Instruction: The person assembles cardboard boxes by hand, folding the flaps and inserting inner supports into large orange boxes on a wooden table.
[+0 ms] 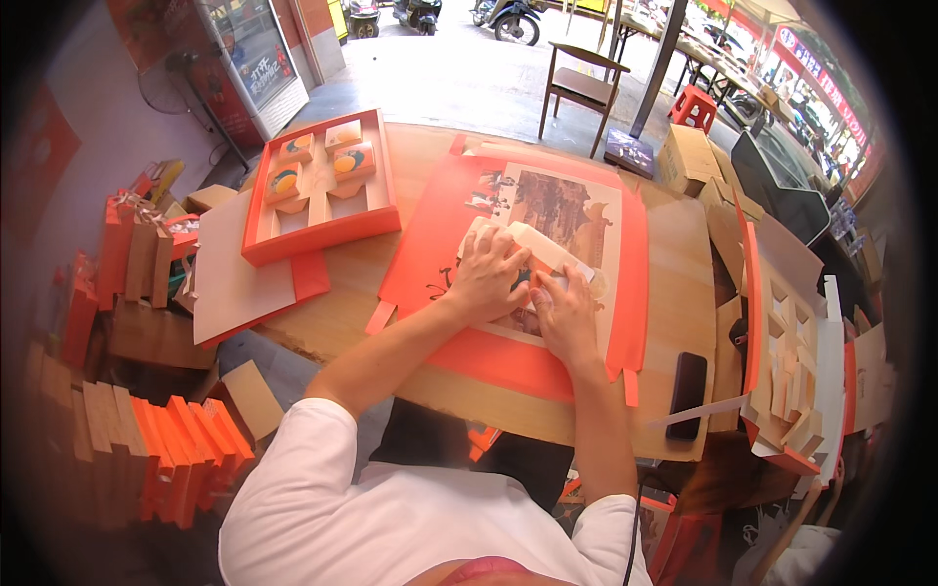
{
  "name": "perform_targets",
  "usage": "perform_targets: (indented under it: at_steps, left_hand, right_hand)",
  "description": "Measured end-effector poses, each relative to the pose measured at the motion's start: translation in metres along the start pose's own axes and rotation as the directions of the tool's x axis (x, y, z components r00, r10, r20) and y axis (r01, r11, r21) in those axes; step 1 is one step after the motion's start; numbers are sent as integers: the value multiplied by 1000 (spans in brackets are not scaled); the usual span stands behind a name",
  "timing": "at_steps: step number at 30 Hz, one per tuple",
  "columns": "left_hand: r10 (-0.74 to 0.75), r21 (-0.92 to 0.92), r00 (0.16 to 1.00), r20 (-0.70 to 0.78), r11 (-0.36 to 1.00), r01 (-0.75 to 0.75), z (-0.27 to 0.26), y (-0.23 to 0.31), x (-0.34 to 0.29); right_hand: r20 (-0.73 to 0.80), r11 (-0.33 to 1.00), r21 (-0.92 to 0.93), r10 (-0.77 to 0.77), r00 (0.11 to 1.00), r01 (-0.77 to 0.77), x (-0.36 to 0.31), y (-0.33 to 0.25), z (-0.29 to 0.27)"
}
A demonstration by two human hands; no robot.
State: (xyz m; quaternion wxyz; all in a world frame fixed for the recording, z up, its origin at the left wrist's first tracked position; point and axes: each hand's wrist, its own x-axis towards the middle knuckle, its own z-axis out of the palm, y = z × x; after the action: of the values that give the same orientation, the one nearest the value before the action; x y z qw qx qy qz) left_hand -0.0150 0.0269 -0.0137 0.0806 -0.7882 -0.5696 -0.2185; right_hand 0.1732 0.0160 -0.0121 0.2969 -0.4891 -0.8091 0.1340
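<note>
- Well left of our hands sits the open orange cardboard tray point(318, 230).
- Our left hand point(486, 276) presses flat, fingers spread, on the flat orange box sheet point(430, 249).
- Our right hand point(565, 314) holds the pale folded card strip point(543, 247) against it.
- Well right lies a black phone point(688, 393).

Tray point(318, 230) left of flat box sheet point(445, 244); phone point(687, 393) right, on table point(674, 283).
</note>
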Motion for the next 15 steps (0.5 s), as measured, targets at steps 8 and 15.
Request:
perform_targets:
  at_steps: [8,15]
  left_hand:
    - [-131,-54,991,-19,990,130,-8,1,0]
    - [-87,-82,994,-73,993,81,-8,0,5]
  right_hand:
    - [-58,993,-99,-64,996,58,-1,2,1]
    - [5,979,-191,-76,997,76,-2,5,-1]
